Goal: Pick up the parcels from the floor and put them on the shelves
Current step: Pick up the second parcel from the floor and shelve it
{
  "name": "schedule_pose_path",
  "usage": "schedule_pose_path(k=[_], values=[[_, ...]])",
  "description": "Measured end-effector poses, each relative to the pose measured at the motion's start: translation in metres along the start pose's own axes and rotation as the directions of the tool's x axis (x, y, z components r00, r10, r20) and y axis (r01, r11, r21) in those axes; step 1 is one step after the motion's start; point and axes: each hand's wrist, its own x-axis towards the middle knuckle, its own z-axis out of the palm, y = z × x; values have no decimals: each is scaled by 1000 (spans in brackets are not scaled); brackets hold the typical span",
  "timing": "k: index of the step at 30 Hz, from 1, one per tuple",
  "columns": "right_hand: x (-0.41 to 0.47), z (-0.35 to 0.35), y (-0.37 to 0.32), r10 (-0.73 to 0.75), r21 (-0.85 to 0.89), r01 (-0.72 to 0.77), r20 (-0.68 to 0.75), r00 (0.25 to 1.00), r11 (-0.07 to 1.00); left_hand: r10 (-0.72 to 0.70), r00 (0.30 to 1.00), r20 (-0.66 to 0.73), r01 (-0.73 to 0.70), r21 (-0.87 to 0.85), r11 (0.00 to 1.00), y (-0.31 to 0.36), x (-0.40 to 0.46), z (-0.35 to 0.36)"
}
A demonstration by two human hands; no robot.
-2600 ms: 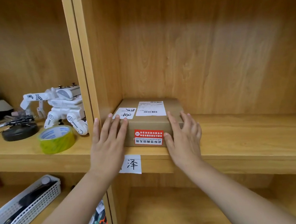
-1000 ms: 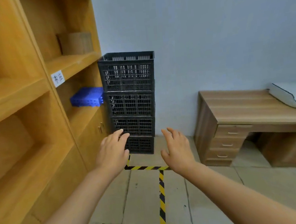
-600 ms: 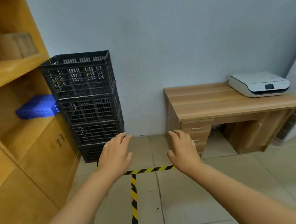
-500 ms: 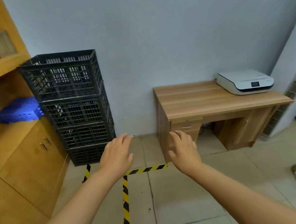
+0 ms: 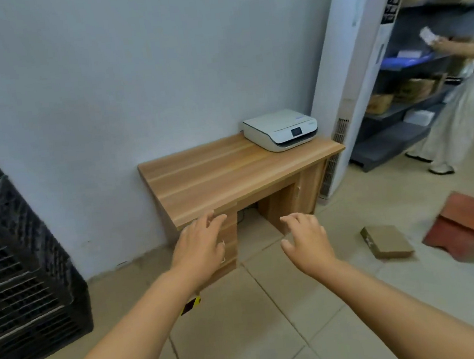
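A flat brown cardboard parcel (image 5: pixel 387 241) lies on the tiled floor at the right. Just beyond it rests a reddish-brown box (image 5: pixel 463 225) with its flap up. My left hand (image 5: pixel 200 246) and my right hand (image 5: pixel 306 239) are held out in front of me, palms down, fingers apart, both empty. The right hand is about a hand's width left of the brown parcel and well above the floor. The wooden shelves are out of view.
A wooden desk (image 5: pixel 229 171) with a white printer (image 5: pixel 281 129) stands against the wall ahead. Stacked black crates (image 5: pixel 15 284) fill the left edge. A white tower air conditioner (image 5: pixel 356 73), a dark metal rack (image 5: pixel 415 102) and another person (image 5: pixel 468 114) are at the right.
The view has swung right, away from the wooden shelves and the parcel placed there. The crates slid to the left edge, and the parcels on the floor have come into view. Both hands stay empty.
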Motion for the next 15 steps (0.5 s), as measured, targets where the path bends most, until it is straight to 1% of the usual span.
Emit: schedule_pose_path(k=[4, 8, 11, 15], values=[[56, -15, 27, 103, -23, -104, -45, 994, 994, 80, 996, 45, -77, -79, 994, 4, 81, 7], [95, -14, 56, 218, -40, -221, -59, 974, 974, 169, 982, 83, -162, -87, 983, 16, 155, 26], [111, -15, 83, 311, -44, -314, -61, 948, 948, 230, 965, 123, -216, -116, 969, 36, 197, 49], [123, -22, 127, 415, -37, -419, -72, 907, 907, 347, 922, 172, -329, -125, 936, 74, 240, 85]])
